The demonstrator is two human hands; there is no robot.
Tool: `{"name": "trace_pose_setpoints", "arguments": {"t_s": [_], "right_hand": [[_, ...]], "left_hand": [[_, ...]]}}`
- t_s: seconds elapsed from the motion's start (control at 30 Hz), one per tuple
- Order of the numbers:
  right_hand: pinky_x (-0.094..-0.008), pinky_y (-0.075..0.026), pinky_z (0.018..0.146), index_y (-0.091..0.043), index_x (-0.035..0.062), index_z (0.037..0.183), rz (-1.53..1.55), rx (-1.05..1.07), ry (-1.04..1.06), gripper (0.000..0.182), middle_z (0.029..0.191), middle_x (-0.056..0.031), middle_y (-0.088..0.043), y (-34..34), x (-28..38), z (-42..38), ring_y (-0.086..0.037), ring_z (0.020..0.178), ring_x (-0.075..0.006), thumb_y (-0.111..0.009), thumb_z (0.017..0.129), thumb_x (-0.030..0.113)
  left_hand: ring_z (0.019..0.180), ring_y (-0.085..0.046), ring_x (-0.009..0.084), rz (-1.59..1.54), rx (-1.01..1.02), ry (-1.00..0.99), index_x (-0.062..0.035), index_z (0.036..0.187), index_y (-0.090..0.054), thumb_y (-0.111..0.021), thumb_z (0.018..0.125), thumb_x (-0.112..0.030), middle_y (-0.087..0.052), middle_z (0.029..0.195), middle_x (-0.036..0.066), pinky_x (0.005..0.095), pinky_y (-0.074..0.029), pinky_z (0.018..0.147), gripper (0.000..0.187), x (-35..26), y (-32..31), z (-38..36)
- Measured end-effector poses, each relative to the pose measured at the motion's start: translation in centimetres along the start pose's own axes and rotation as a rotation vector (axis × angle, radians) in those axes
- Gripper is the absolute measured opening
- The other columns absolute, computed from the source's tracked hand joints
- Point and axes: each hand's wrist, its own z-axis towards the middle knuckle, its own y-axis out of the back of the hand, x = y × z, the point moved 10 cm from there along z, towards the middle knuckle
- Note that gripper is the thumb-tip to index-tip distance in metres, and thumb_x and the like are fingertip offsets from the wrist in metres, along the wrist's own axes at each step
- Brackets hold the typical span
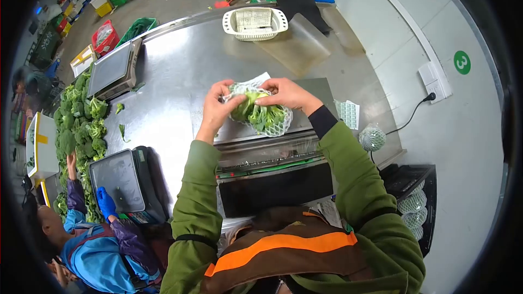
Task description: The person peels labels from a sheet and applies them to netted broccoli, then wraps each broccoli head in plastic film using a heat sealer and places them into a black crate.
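A head of broccoli (265, 115) lies in a white foam net sleeve (281, 126) on the flat plate of the machine (316, 95) before me. My left hand (219, 107) pinches the net's edge at the left, its thumb reaching over the broccoli. From the right, my right hand (290, 97) closes thumb and fingers on the net's upper edge. Green stalks show through the mesh and between my two hands. A white piece (260, 79) sticks out behind the net, partly covered by my fingers.
A white basket (255, 36) stands at the back. A label sheet (347, 114) and rolled nets (372, 138) lie right, near the wall. Left are scales (114, 179), (111, 71) and piled broccoli (68, 114); a co-worker's blue-gloved hand (105, 202) is beside the nearer scale.
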Motion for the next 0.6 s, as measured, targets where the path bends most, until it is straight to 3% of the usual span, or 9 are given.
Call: {"name": "trace_pose_setpoints", "arguments": {"t_s": [0.07, 0.13, 0.33, 0.4, 0.43, 0.47, 0.53, 0.57, 0.6], "right_hand": [[-0.0251, -0.05, 0.082, -0.063, -0.0025, 0.113, -0.039, 0.068, -0.03, 0.039, 0.106, -0.0027, -0.066, 0.7, -0.1, 0.8, -0.062, 0.09, -0.0084, -0.079, 0.083, 0.017], [-0.0256, -0.05, 0.076, -0.066, -0.0018, 0.107, 0.209, 0.122, -0.098, 0.035, 0.096, -0.0039, -0.068, 0.3, -1.6, 1.5, -0.062, 0.083, -0.0098, -0.08, 0.081, 0.017], [-0.0284, -0.051, 0.077, -0.061, -0.0002, 0.105, 0.491, 0.178, -0.26, 0.024, 0.094, -0.0045, -0.066, -0.4, -3.8, 3.9, -0.063, 0.086, -0.0122, -0.072, 0.087, 0.013], [-0.0309, -0.052, 0.077, -0.06, -0.0009, 0.104, 0.075, -0.307, 0.195, 0.022, 0.095, -0.0075, -0.066, 2.8, -0.5, 4.7, -0.063, 0.085, -0.0141, -0.068, 0.088, 0.011], [-0.0322, -0.05, 0.075, -0.059, 0.0001, 0.103, -0.047, -0.429, 0.365, 0.019, 0.092, -0.0102, -0.063, 2.2, 3.6, 2.4, -0.062, 0.083, -0.0202, -0.065, 0.086, 0.007], [-0.0322, -0.05, 0.075, -0.059, 0.0001, 0.103, -0.047, -0.424, 0.363, 0.019, 0.092, -0.0102, -0.063, 1.1, 4.7, 1.5, -0.062, 0.083, -0.0202, -0.065, 0.086, 0.007], [-0.0348, -0.049, 0.074, -0.059, 0.0014, 0.101, -0.393, -0.542, 0.719, 0.02, 0.09, -0.012, -0.058, -1.1, 9.5, -2.1, -0.059, 0.083, -0.0267, -0.065, 0.082, 0.003], [-0.0371, -0.048, 0.073, -0.061, 0.0042, 0.097, -0.48, -0.524, 0.852, 0.02, 0.089, -0.0113, -0.054, -2.5, 10.6, -3.6, -0.057, 0.083, -0.03, -0.068, 0.078, 0.004], [-0.0371, -0.048, 0.073, -0.061, 0.0042, 0.097, -0.48, -0.527, 0.849, 0.02, 0.089, -0.0113, -0.054, -3.1, 10.2, -4.5, -0.057, 0.083, -0.03, -0.068, 0.078, 0.004]], "left_hand": [[0.108, -0.057, 0.0217, 0.119, 0.087, 0.032, -0.0094, 0.071, -0.047, -0.084, 0.073, -0.017, -0.059, 0.125, 0.014, 0.0342, -0.046, 0.09, 0.038, 0.4, -0.7, 0.0], [0.113, -0.055, 0.0215, 0.086, 0.122, 0.106, -0.0106, 0.071, -0.046, -0.084, 0.074, -0.014, -0.058, 0.129, 0.013, 0.0344, -0.045, 0.093, 0.038, 0.9, -0.7, -0.1], [0.105, -0.058, 0.0196, -0.02, 0.193, 0.14, -0.0102, 0.068, -0.041, -0.088, 0.068, -0.012, -0.063, 0.12, 0.011, 0.0319, -0.049, 0.088, 0.046, 0.9, -0.8, 0.5], [0.091, -0.06, 0.016, 0.099, 0.218, 0.104, -0.0098, 0.069, -0.042, -0.088, 0.068, -0.012, -0.067, 0.107, 0.01, 0.0299, -0.05, 0.078, 0.046, 0.7, -0.9, 0.8], [0.091, -0.06, 0.016, 0.098, 0.214, 0.106, -0.0098, 0.069, -0.042, -0.088, 0.068, -0.012, -0.067, 0.107, 0.01, 0.0299, -0.05, 0.078, 0.046, 0.4, -1.0, 1.0], [0.085, -0.058, 0.0149, 0.196, 0.207, 0.198, -0.009, 0.069, -0.042, -0.087, 0.069, -0.011, -0.068, 0.099, 0.008, 0.03, -0.049, 0.073, 0.045, 0.8, -1.0, 1.2], [0.078, -0.057, 0.0137, 0.295, 0.201, 0.295, -0.0082, 0.069, -0.042, -0.085, 0.07, -0.011, -0.069, 0.091, 0.007, 0.03, -0.049, 0.068, 0.043, 2.4, -1.0, 1.0], [0.074, -0.055, 0.0135, 0.237, 0.11, 0.137, -0.0071, 0.07, -0.043, -0.084, 0.071, -0.01, -0.068, 0.086, 0.007, 0.0305, -0.047, 0.065, 0.041, 2.3, -0.8, 1.4], [0.07, -0.053, 0.0133, 0.176, 0.021, -0.022, -0.006, 0.071, -0.043, -0.082, 0.072, -0.01, -0.067, 0.081, 0.007, 0.0309, -0.046, 0.062, 0.039, 1.5, -0.5, 1.4]]}}
